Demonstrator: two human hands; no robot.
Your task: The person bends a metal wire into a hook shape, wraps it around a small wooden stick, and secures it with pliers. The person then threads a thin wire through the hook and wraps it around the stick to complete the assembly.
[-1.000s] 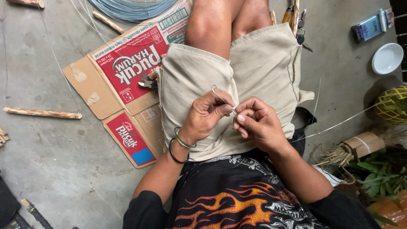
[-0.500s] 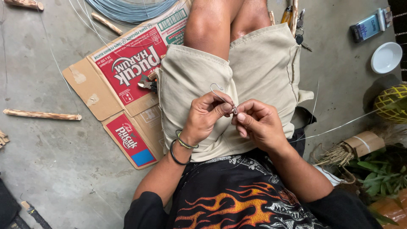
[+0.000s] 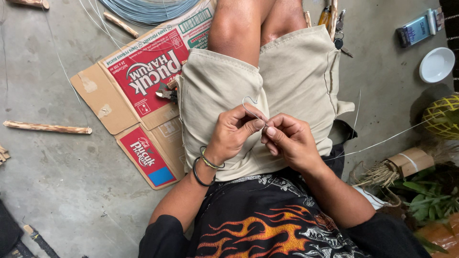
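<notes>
A thin wire (image 3: 249, 109), hooked at its end, is pinched over the lap between the fingers of the left hand (image 3: 234, 134) and right hand (image 3: 289, 139); bending seems underway, and a steady grip is called for next.

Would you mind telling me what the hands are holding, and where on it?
A thin wire with a hooked end; left hand and right hand pinch its lower straight part, the hook standing free above.
</notes>
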